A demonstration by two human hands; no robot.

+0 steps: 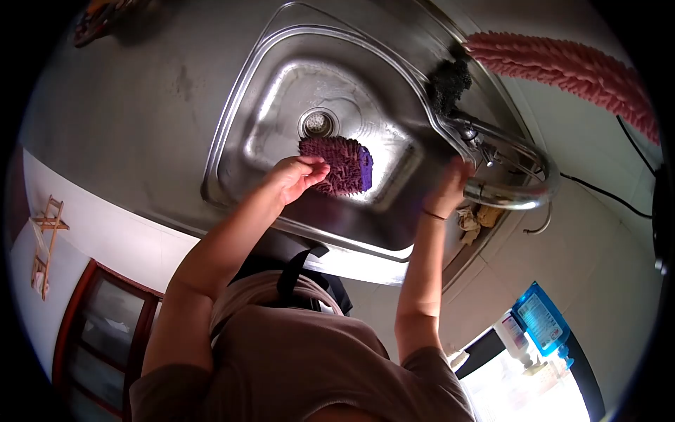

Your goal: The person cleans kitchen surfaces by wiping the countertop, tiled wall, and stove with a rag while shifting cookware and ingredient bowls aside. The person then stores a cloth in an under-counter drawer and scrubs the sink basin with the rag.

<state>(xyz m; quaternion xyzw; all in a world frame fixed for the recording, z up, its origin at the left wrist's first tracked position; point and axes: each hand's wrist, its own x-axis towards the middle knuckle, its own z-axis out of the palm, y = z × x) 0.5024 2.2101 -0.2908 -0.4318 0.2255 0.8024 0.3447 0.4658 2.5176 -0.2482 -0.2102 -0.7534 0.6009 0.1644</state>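
A dark purplish-red chenille wash mitt (344,158) with a brighter purple cuff is in the steel sink (281,91), just below the drain (318,123) in the view. My left hand (299,177) has its thumb and fingers pinched together over the mitt's near left corner; the exact grip is partly hidden. My right hand (452,186) is beside the curved metal faucet (520,193), close to its base and lever. Motion smears the right fingers, so I cannot make out whether they touch the faucet.
A black scouring pad (450,83) sits by the sink's far right rim. A pink fluffy duster (562,67) juts in at upper right. Crumpled tan cloths (467,224) lie below the faucet. A blue pouch (541,320) and a white bottle (513,334) are at lower right.
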